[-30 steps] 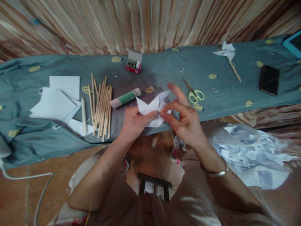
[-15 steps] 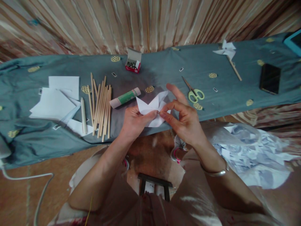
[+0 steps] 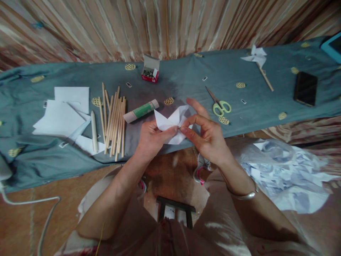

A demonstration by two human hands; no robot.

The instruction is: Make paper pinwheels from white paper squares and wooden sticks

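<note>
A white folded paper pinwheel (image 3: 170,122) is held above the front edge of the cloth-covered table. My left hand (image 3: 153,137) grips its left side, the thumb pressed near the centre. My right hand (image 3: 209,135) pinches a tiny dark item at the pinwheel's middle between thumb and index finger; it looks like a pin, but is too small to be sure. The other right fingers reach out behind the paper. Left of the hands lies a glue stick (image 3: 141,111) with a green label. Scissors (image 3: 221,106) with light green handles rest to the right.
Wooden sticks (image 3: 114,122), a pale pointed tool (image 3: 94,131) and white paper sheets (image 3: 60,117) lie left. A red box of pins (image 3: 150,74) stands open at the back. A finished pinwheel (image 3: 257,57), a phone (image 3: 306,89) and a plastic bag of scraps (image 3: 285,174) are right.
Almost nothing differs. My right hand's outstretched finger has lowered slightly behind the paper, while both hands keep their hold at the pinwheel's centre.
</note>
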